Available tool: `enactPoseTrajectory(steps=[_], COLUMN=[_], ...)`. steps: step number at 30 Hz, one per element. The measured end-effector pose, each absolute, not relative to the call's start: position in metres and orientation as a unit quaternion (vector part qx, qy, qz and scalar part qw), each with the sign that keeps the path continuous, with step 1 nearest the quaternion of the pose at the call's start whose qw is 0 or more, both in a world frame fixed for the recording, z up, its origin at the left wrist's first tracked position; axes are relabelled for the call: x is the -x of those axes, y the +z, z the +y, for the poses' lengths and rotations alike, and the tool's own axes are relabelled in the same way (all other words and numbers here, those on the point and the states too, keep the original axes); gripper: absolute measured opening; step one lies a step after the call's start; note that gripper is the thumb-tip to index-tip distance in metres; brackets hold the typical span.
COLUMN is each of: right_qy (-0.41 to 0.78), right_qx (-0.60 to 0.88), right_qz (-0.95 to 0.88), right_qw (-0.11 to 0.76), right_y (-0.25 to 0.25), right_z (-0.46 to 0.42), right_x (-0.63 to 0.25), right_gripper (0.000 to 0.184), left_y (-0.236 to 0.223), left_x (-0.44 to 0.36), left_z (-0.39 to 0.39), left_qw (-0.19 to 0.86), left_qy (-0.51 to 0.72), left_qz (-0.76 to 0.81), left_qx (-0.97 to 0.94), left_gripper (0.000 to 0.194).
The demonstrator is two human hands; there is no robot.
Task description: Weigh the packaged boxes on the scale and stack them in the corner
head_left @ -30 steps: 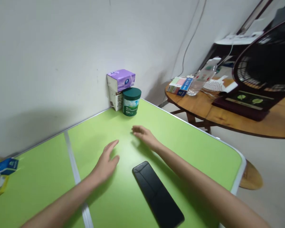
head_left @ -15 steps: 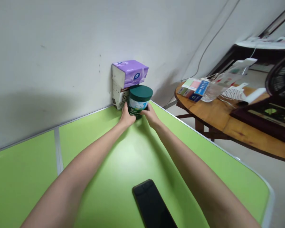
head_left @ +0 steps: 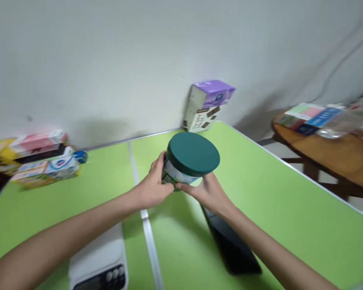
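Observation:
Between my two hands is a dark green tub (head_left: 193, 155) with a wide round lid and a printed label, tilted slightly and raised off the green table (head_left: 175, 241). My left hand (head_left: 154, 183) grips its left side, and my right hand (head_left: 207, 191) wraps the lower right side; both thumbs press on the front. Below my right forearm a black phone (head_left: 232, 245) lies on the table. Partly under my left forearm sits a white kitchen scale (head_left: 99, 262) with a dark display and round buttons.
A purple tissue pack (head_left: 216, 94) rests on a white "Super Meal" box (head_left: 201, 120) against the wall. Several cartons (head_left: 60, 165) and a small blue item (head_left: 80, 156) stand at the far left. A wooden table (head_left: 314, 149) on the right holds boxes and a plastic bag.
Both hands have lifted the tub from beside the Super Meal box and brought it nearer to me. The view has turned left, bringing the scale and left-hand cartons into sight.

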State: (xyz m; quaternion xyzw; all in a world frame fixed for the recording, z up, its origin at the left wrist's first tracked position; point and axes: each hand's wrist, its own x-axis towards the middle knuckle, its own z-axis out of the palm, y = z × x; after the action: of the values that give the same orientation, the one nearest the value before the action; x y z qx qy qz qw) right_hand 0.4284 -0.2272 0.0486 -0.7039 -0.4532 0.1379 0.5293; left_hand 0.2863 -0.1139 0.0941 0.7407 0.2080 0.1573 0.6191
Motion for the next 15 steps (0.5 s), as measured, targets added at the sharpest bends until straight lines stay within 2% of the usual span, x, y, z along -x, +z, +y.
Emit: enactPoseTrajectory(steps=[3, 6, 10, 15], right_qy=[0.184, 0.227, 0.238, 0.243], right_qx=[0.668, 0.639, 0.621, 0.646], right_qz=[-0.51, -0.55, -0.583, -0.568], right_qw=[0.509, 0.488, 0.467, 0.448], right_y=[0.062, 0.066, 0.053, 0.033], right_z=[-0.217, -0.205, -0.192, -0.19], right_x=[-0.361, -0.299, -0.237, -0.202], right_gripper=[0.088, 0.089, 0.093, 0.094], left_y=[0.121, 0.129, 0.112, 0.08], left_x=[-0.2, -0.13, -0.072, -0.049], left_z=[-0.12, -0.128, -0.132, -0.131], left_qw=[0.639, 0.639, 0.642, 0.667], left_qy=[0.12, 0.164, 0.226, 0.26], left_qz=[0.278, 0.335, 0.375, 0.381], left_qx=[-0.707, -0.673, -0.63, -0.585], left_gripper=[0.092, 0.087, 0.084, 0.082])
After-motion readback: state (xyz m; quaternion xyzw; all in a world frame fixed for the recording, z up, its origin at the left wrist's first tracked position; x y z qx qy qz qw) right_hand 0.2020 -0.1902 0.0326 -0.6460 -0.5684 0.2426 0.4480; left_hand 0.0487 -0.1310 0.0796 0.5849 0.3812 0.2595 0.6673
